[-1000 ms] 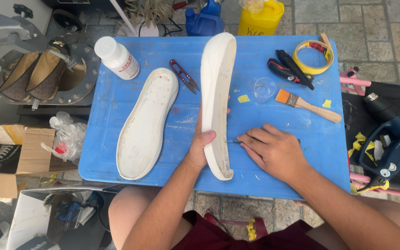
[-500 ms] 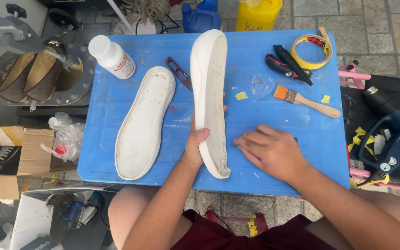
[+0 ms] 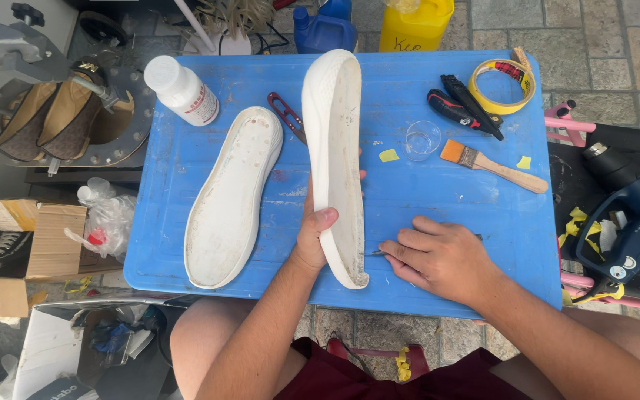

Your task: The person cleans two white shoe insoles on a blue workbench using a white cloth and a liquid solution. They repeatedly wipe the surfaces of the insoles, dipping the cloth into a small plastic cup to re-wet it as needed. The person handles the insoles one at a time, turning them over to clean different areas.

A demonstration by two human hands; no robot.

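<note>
Left hand [image 3: 311, 241]: grip closed on the raised sole [image 3: 335, 159], thumb on its inner face, fingers behind it and mostly hidden.
Raised sole: white, stood on its long edge, inner face turned right; heel end near the counter's near edge, toe end reaching toward the far edge; roughly at the counter's middle.
Right hand [image 3: 438, 255]: rests on the counter [image 3: 438, 200] just right of the sole's heel end, near the near edge; fingers pinched shut on a thin tool [image 3: 374, 253] whose tip meets the sole's lower rim. What kind of tool it is cannot be told.
Flat sole [image 3: 231, 196]: white, lying inner face up on the left half, parallel to the raised one, apart from both hands.
Counter: blue, rectangular, smeared with pale marks.
Bottle [image 3: 181, 90]: white, lying at the far left corner.
Snips [image 3: 287, 115]: red handles, between the two soles' toe ends.
Cup [image 3: 421, 139]: small, clear, right of the raised sole.
Brush [image 3: 492, 165]: wooden handle, orange bristles, lying flat just right of the cup.
Tape roll [image 3: 501, 85]: yellow, at the far right corner.
Black tool [image 3: 461, 107]: red and black, just left of the tape roll.
Yellow scraps [image 3: 388, 155]: small pieces near the cup and the brush.
Blue power tool [image 3: 635, 226]: off the counter, beyond its right edge.
</note>
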